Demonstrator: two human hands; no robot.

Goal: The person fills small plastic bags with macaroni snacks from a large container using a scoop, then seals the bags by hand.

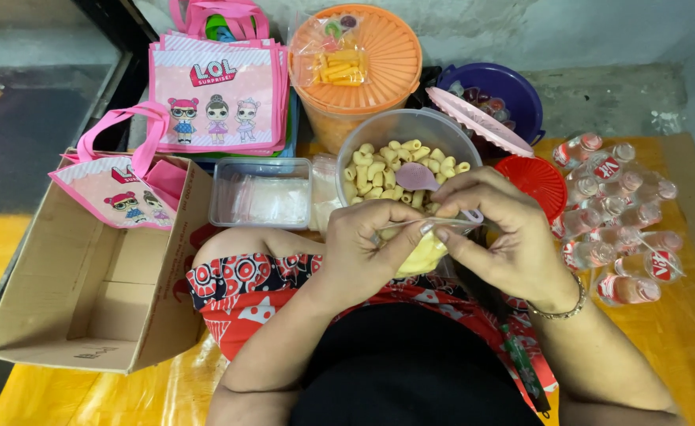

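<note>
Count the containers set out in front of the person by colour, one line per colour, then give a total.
Orange tub: 1
Purple bowl: 1
Clear tub of puffed snacks: 1
Clear flat box: 1
Total: 4
Both hands, left hand and right hand, pinch a small clear bag.

The small bag (pixel 421 254) was mostly hidden behind both hands, so its seal could not be seen. The purple bowl (pixel 513 91) was half covered by a pink lid (pixel 478 120); it perhaps held sweets. The top edge cut the pink bags (pixel 220 20).
</note>
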